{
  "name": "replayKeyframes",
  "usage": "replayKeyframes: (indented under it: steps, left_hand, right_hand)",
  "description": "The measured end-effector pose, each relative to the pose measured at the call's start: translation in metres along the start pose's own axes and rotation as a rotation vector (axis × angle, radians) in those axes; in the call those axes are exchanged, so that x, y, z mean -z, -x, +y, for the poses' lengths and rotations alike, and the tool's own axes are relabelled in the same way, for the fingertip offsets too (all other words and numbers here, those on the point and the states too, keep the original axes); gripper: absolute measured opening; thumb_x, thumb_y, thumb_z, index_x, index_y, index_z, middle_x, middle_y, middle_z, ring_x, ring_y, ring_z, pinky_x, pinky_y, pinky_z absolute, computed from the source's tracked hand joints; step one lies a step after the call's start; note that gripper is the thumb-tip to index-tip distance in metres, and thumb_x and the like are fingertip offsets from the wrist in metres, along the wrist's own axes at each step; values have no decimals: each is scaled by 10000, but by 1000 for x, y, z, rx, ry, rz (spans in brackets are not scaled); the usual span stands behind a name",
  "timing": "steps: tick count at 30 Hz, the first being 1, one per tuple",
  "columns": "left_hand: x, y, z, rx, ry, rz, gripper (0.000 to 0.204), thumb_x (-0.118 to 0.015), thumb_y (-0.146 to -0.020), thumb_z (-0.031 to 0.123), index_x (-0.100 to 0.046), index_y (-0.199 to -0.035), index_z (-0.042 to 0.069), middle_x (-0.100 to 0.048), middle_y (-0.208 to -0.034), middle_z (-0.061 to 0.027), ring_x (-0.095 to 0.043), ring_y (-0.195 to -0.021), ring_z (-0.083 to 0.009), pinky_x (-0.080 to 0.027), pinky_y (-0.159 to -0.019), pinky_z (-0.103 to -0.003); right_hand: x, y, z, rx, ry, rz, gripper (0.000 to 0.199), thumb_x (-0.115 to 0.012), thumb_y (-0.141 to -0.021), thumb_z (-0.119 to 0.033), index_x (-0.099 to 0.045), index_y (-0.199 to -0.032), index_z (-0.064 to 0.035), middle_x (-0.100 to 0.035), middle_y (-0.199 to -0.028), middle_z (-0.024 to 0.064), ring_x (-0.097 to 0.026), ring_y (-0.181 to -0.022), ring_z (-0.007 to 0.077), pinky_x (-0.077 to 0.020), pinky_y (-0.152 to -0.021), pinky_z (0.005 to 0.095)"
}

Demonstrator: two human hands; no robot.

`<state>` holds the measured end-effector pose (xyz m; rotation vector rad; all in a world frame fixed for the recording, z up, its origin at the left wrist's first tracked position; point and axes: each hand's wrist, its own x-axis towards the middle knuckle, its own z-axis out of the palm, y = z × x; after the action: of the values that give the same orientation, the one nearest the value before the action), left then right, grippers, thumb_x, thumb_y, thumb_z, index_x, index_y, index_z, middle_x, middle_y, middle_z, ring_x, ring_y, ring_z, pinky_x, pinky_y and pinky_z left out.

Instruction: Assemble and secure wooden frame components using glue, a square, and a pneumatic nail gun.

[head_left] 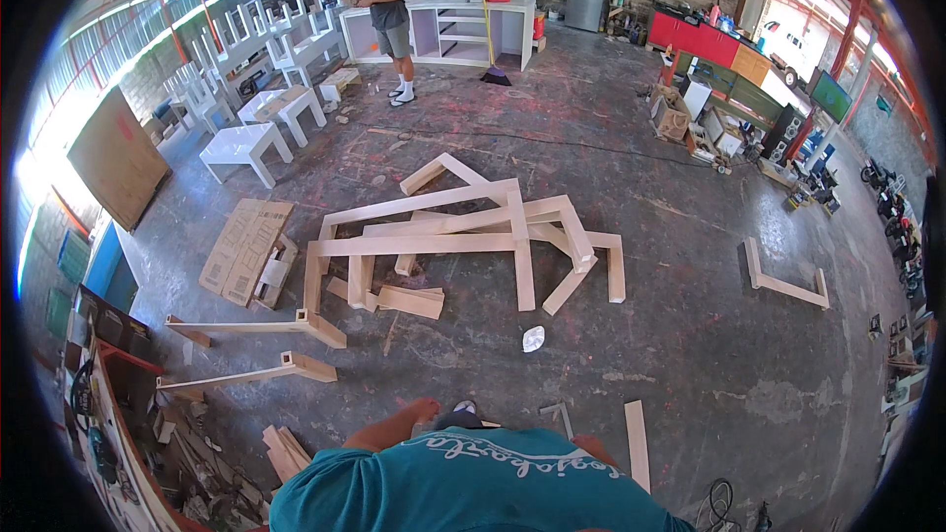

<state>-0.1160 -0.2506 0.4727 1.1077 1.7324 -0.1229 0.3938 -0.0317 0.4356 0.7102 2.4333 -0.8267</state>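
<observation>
Overhead, the view takes in a workshop floor strewn with unfinished timber. Only the person's left arm shows, bent above the teal shirt (473,483); the left hand (426,408) sits at the shirt's upper edge, and whether it is released or clenched cannot be told. The right hand is out of view behind the torso. Neither hand touches any workpiece.

Nearest the left hand, a short wooden strip (560,417) and a longer pale board (637,443) lie on the concrete floor (709,355), just beside the shirt. A crumpled white scrap (533,338) lies further out. Beyond it, a pile of pale wooden frames (463,236) lies tangled at mid-floor, members overlapping. Two L-shaped frame pieces (256,350) lie to the left, near flattened cardboard (246,251). A separate U-shaped frame (785,281) lies well apart to the right.

At the far end, another person (392,20) stands beside a white cabinet (473,30). White tables (246,143) stand along the left wall.
</observation>
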Motion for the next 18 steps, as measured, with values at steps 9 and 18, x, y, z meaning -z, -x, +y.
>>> replayKeyframes:
  steps: [9, 18]
  left_hand:
    - [-12, -15, -15, 1, -111, 40, 341, -602, -920, 188, -632, -1258, 159, -614, -1291, -53, -567, -1224, -263, -442, -1035, -519]
    - [-11, -11, -16, -38, -148, 91, 333, -482, -962, 294, -684, -1168, 130, -695, -1134, -52, -653, -1080, -252, -445, -1006, -509]
  right_hand:
    - [31, 21, -36, -387, -724, -10, 311, -599, -939, -179, -645, -1240, -113, -659, -1159, 128, -653, -1014, 297, -548, -861, 405]
    - [7, 0, -9, -52, -25, -13, 337, -668, -864, -154, -667, -1197, -109, -686, -1113, 143, -656, -1031, 329, -548, -867, 434]
